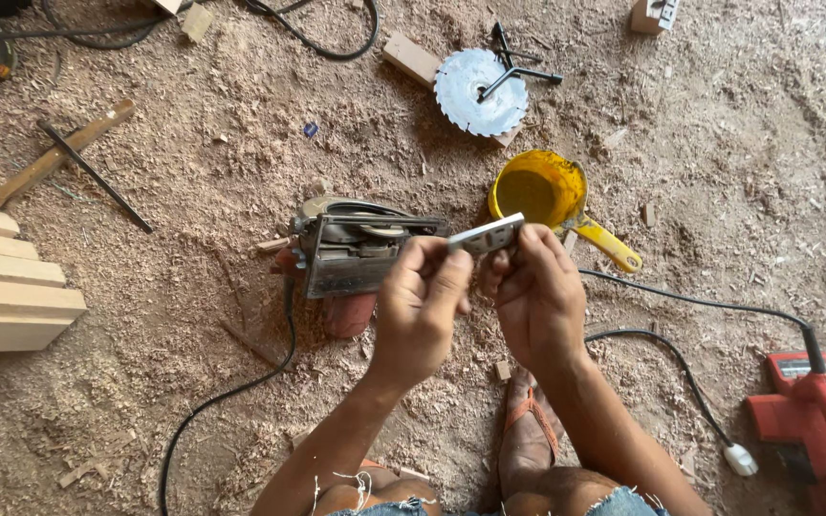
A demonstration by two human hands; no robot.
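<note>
Metal strip [486,235] (small, flat and grey) sat pinched between your two hands, above the sawdust floor [193,315]. Your left hand [420,306] gripped one end, in front of the saw [351,250]. Your right hand [533,291] closed round the other end, near the yellow cup [539,188].

Both forearms are raised from below, wrists bent inward. Left hand [420,306] and right hand [531,291] are held close together, fingers curled, fingertips pinched at top.
</note>
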